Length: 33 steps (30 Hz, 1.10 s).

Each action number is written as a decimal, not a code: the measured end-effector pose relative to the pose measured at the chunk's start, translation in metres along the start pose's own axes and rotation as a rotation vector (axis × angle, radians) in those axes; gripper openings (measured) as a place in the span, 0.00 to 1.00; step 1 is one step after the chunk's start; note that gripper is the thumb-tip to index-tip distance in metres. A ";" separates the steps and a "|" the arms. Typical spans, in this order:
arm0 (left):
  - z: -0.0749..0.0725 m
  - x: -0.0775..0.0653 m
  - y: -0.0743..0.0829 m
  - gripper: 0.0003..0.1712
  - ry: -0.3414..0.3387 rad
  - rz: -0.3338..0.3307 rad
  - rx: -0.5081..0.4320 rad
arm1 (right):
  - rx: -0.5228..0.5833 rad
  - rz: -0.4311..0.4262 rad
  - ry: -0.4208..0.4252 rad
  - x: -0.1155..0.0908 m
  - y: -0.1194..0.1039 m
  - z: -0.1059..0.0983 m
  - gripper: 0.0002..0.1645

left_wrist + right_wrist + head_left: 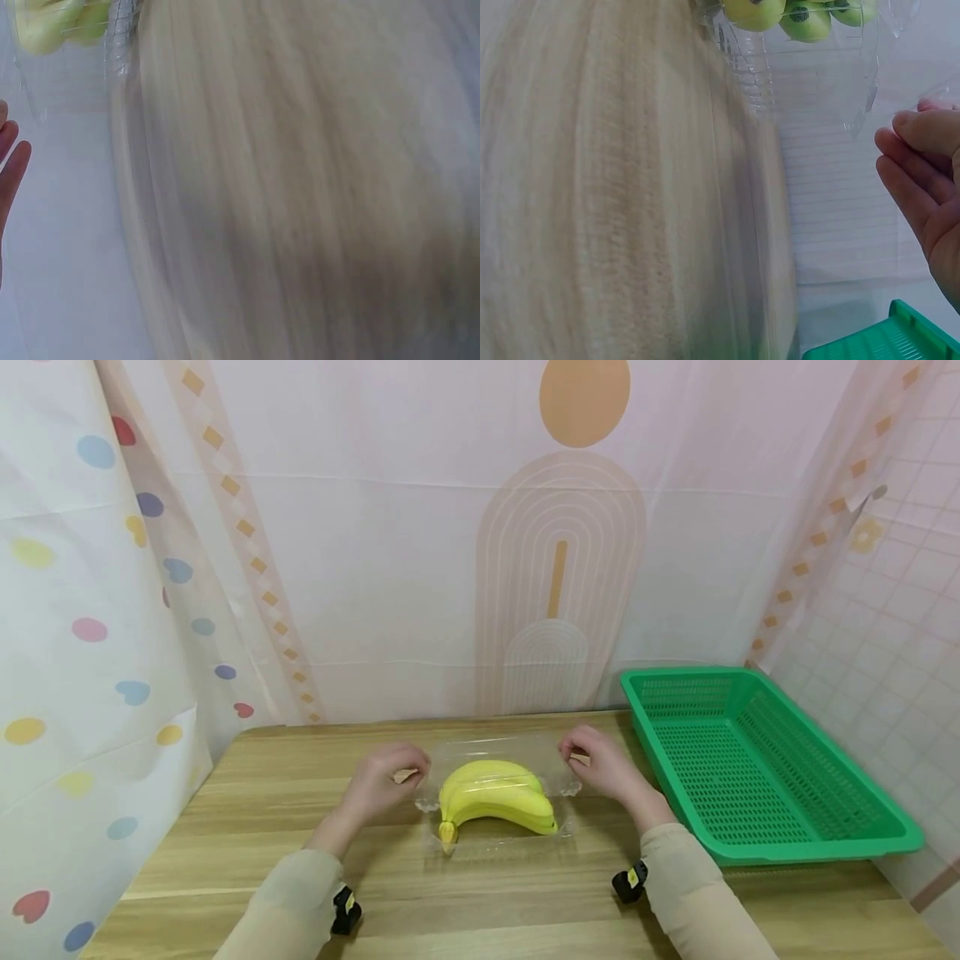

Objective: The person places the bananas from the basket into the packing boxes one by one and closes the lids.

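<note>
A bunch of yellow bananas (495, 797) lies in a clear plastic clamshell container (502, 852) on the table. The container's see-through lid (502, 747) stands tilted up over the bananas. My left hand (382, 781), fingers curled, pinches the lid's left edge; only a few of its fingers (13, 169) show in the left wrist view. At the opposite edge my right hand (603, 764) pinches the lid between thumb and forefinger. In the right wrist view the banana ends (806, 21) show through the clear plastic.
A green plastic basket (750, 852) with perforated walls stands at the right of the wooden table (285, 810). Patterned curtains (390, 568) hang behind the table and on its left. Small black wrist cameras (346, 910) are strapped at both sleeves.
</note>
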<state>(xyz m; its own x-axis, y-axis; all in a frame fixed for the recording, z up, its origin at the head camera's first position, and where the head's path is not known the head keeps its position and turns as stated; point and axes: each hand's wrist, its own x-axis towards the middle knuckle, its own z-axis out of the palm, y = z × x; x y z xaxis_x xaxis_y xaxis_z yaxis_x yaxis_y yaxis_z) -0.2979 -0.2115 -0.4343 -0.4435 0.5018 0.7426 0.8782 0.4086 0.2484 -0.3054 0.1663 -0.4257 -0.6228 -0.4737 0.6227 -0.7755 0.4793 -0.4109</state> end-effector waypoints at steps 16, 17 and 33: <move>-0.003 -0.003 0.005 0.20 -0.080 0.144 0.161 | -0.204 0.005 -0.093 -0.007 -0.006 -0.003 0.20; -0.004 -0.003 0.006 0.20 -0.088 0.142 0.171 | -0.208 0.010 -0.094 -0.008 -0.007 -0.003 0.19; -0.018 -0.004 0.017 0.17 -0.088 0.083 0.162 | -0.208 0.013 -0.013 -0.013 -0.012 -0.006 0.15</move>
<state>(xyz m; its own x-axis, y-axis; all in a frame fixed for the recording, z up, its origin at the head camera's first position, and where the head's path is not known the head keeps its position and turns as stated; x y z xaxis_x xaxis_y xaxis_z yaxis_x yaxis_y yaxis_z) -0.2778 -0.2199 -0.4216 -0.3912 0.6007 0.6972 0.8752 0.4771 0.0800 -0.2872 0.1707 -0.4245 -0.6347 -0.4752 0.6093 -0.7302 0.6269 -0.2717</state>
